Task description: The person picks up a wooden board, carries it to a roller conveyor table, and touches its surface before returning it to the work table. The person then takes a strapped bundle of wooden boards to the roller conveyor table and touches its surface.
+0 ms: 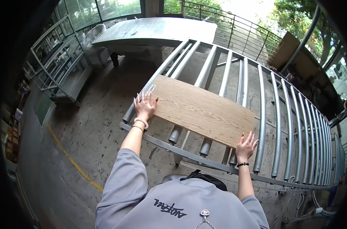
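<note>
A wood-grained board point(204, 110) lies flat across the metal rollers of a conveyor point(262, 122). My left hand point(145, 107) rests on the board's left end, fingers spread, just below a small white label point(151, 90). At the board's near right corner is my right hand point(245, 148), its fingers stretched out and touching the edge. Neither hand is wrapped around the board. Under the board's near edge, several roller ends show.
Beyond the conveyor stands a table with a pale top point(154, 29). A metal rack cart point(62, 72) is at the left, with a yellow floor line point(72, 159) nearer. The conveyor's near rail point(173, 148) runs in front of my body. Railings point(231, 30) stand at the back.
</note>
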### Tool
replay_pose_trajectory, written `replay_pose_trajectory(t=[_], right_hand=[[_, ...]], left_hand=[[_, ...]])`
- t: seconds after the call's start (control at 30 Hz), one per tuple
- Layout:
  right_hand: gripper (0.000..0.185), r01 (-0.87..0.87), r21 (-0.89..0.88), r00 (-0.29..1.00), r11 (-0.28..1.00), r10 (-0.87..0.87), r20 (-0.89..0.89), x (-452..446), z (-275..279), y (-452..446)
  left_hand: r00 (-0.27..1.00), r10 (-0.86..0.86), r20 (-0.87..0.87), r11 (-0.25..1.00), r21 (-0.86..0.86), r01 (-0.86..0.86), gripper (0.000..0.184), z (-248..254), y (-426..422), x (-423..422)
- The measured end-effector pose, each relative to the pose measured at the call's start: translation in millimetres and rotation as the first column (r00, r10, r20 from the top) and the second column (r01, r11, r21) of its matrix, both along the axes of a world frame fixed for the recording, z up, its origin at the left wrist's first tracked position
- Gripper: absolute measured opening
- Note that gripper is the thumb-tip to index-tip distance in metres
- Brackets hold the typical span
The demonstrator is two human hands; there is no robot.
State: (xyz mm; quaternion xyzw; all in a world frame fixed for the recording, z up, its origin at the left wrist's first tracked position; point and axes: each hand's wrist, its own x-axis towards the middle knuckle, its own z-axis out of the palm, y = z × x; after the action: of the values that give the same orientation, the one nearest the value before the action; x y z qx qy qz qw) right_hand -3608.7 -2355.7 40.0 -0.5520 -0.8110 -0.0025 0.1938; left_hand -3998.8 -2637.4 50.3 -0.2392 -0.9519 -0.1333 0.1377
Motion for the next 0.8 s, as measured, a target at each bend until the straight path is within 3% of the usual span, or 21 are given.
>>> replay_pose_trajectory(t=[0.53,0.8], right_hand=[[0.052,-0.084,0.010,0.974,0.996,0.084,-0.209,-51.8,-3.8,-18.4],[0.051,-0.078,0.073,0.982,0.994,0.089,-0.165,-20.4,-11.4,16.2]], left_hand=[[0.995,0.068,-0.072,0.997,-0.041,-0.071,0.056,-14.1,-39.2,-34.5],[0.994,0.096,-0.059,0.994,-0.040,-0.098,0.060,-7.9,-16.5,7.6]])
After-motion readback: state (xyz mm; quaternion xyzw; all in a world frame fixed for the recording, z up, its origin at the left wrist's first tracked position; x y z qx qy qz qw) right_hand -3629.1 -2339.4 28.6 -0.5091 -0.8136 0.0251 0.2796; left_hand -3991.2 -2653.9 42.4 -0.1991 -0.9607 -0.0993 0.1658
